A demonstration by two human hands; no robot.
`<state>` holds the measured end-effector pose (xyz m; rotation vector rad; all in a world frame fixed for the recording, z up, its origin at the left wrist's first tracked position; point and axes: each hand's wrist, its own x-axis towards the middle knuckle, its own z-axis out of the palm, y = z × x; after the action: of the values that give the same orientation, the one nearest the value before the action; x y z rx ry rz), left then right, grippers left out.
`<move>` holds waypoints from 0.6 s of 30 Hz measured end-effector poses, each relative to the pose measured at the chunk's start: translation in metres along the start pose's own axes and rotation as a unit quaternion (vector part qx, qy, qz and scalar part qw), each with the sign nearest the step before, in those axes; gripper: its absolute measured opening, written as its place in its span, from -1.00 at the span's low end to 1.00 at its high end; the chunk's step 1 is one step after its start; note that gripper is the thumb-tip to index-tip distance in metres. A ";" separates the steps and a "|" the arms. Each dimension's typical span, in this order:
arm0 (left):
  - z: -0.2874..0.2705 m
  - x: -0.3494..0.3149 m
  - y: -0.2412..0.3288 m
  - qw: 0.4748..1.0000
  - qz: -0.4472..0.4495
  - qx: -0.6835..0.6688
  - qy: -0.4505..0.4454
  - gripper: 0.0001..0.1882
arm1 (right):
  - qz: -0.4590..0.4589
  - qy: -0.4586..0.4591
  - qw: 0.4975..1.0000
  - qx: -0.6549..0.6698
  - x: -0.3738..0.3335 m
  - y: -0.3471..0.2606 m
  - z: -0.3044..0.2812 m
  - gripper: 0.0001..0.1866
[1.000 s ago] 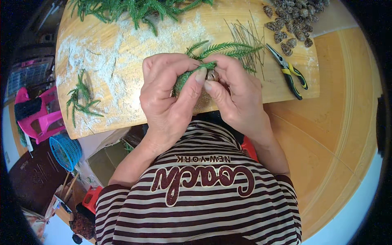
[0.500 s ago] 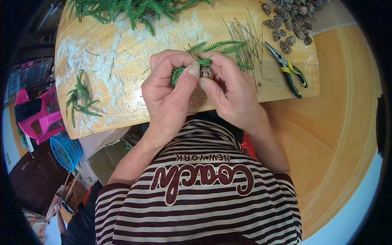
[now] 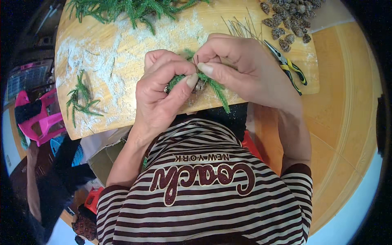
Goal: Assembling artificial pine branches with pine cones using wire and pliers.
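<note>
My left hand (image 3: pixel 159 87) is closed around a small bundle of green artificial pine sprigs (image 3: pixel 219 96) with a brown pine cone (image 3: pixel 199 86) among them. One sprig points down toward my shirt, over the table's front edge. Between my fingertips a thin dark wire (image 3: pixel 196 64) stands up from the bundle. My right hand (image 3: pixel 247 71) pinches at that wire with thumb and forefinger, close beside the left thumb. The hands hide much of the bundle.
Yellow-black pliers (image 3: pixel 289 67) and loose thin wires (image 3: pixel 243 29) lie beyond my right hand. Pine cones (image 3: pixel 294 16) are heaped at the far right, green branches (image 3: pixel 134 12) at the back. A loose sprig (image 3: pixel 83 98) and white flakes (image 3: pixel 110 61) lie left. Another person's arm (image 3: pixel 33 183) shows lower left.
My right hand has risen and turned, from gripping the bundle's side to pinching the wire. The sprig that pointed right now points down toward me. Another person has moved in at the left.
</note>
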<state>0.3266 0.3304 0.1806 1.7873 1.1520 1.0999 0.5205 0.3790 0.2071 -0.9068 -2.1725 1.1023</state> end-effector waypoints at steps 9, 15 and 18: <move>-0.004 0.001 -0.004 0.973 -0.103 -0.208 -0.014 -0.90 | -0.071 0.045 0.996 0.022 0.003 0.001 0.007 -0.95; -0.018 0.005 -0.006 0.874 -0.204 -0.427 -0.107 -0.88 | -0.218 0.080 0.970 -0.074 0.006 -0.012 0.005 -0.88; -0.021 0.006 -0.003 0.862 -0.223 -0.434 -0.141 -0.89 | -0.235 0.050 0.968 -0.078 0.005 -0.014 0.003 -0.87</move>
<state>0.3076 0.3401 0.1875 0.8678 0.6581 0.8308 0.5103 0.3756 0.2179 -0.4538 -2.2507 0.6491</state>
